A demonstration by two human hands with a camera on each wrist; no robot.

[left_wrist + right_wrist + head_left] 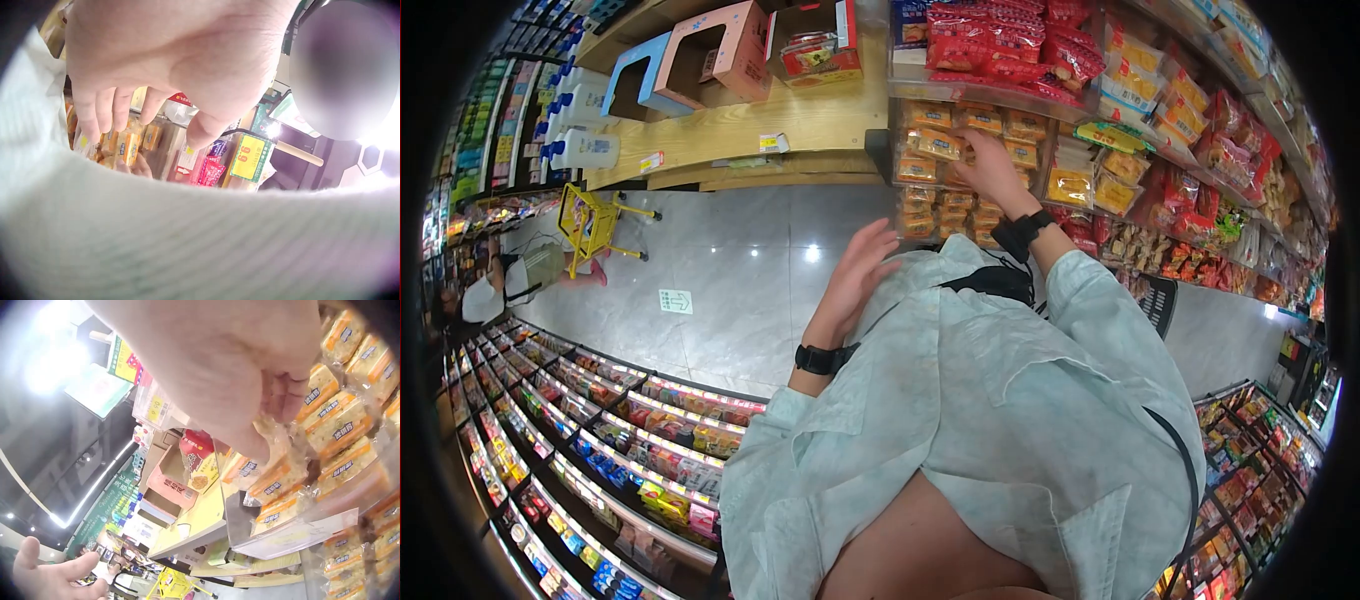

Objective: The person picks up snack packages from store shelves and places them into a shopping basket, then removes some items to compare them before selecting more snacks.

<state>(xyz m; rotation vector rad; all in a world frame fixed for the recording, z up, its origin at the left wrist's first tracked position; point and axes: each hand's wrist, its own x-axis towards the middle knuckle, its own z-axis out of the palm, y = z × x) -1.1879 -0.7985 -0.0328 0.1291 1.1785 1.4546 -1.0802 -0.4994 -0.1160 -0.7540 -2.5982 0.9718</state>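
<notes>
On far shelf, your right hand [992, 170] pinches orange cracker pack [278, 472] amid packed row [960, 135]. Left hand [855, 275] hovers loose, empty. Yank fast, neighbours probably slide off.

Bright shop light, heavy fisheye, soft wrist views.

I see even overhead lighting with a small glare spot on the floor [811, 253] just below my left hand [855, 275]. The head view bends hard and goes black at its rim. Both wrist views blur up close; white glare burns out the corner far from my right hand [250, 375].
</notes>
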